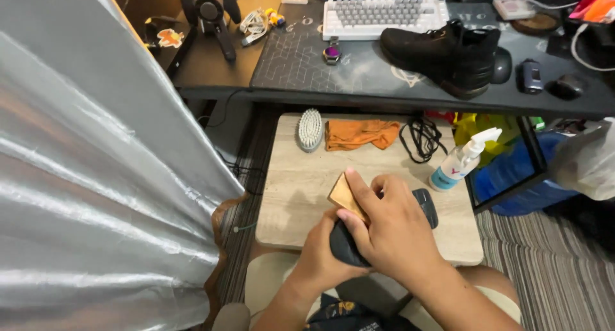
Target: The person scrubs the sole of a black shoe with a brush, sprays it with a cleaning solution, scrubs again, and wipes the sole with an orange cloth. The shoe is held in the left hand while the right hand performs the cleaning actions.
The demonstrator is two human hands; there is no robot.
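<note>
My left hand (323, 254) is wrapped around the heel end of a black shoe (349, 244), fingers closed on it from underneath, holding it just above my lap at the near edge of the small wooden bench (288, 196). My right hand (391, 232) lies over the top of the shoe, its fingers pinching a tan wooden-backed brush (344, 195) flat against the shoe; the thumb stretches along the brush's upper edge. The far end of the shoe (426, 206) pokes out past my right hand and rests on the bench top. Most of the shoe is hidden under my hands, so I cannot tell which part the brush meets.

Farther back on the bench lie a white bristle brush (311, 129), a crumpled orange cloth (360, 134) just beside it, a coil of black laces (421, 137), and a white spray bottle (460, 161) tilted near the right edge. On the dark desk (307, 68) beyond stands the second black shoe (445, 52), in front of a white keyboard (384, 16).
</note>
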